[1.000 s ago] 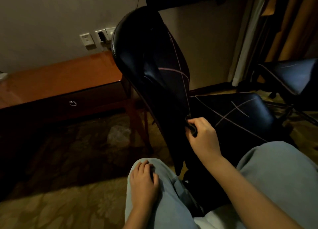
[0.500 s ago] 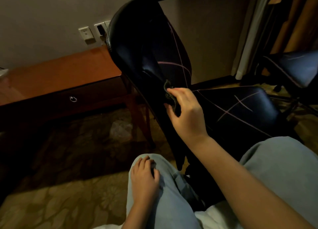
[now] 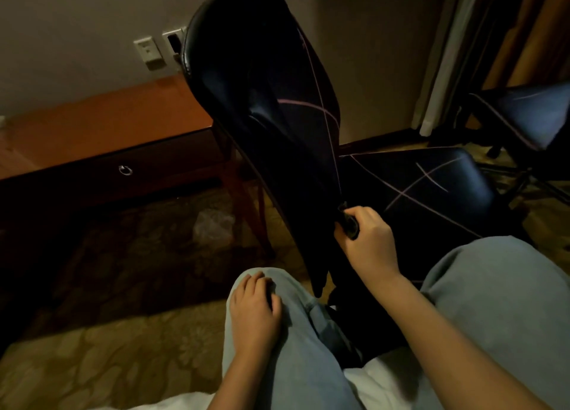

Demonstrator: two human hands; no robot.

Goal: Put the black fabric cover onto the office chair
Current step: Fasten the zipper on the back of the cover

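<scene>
The office chair (image 3: 425, 181) stands in front of me, seen from its side. The black fabric cover (image 3: 271, 101), crossed by thin pale lines, sits over its backrest and seat. My right hand (image 3: 367, 240) grips a bunched edge of the cover low down, where the backrest meets the seat. Fingers relaxed and holding nothing, my left hand (image 3: 253, 311) rests flat on my left knee in light jeans.
A wooden desk (image 3: 101, 132) with a ring-pull drawer stands at the left against the wall, with wall sockets (image 3: 148, 52) above it. A clear plastic bag (image 3: 212, 227) lies on the patterned carpet. A second covered chair (image 3: 530, 113) stands at the right near the curtains.
My right hand went up along the backrest's edge half a second ago and has come back down to the seat joint, still gripping the cover. My left hand has stayed on the knee.
</scene>
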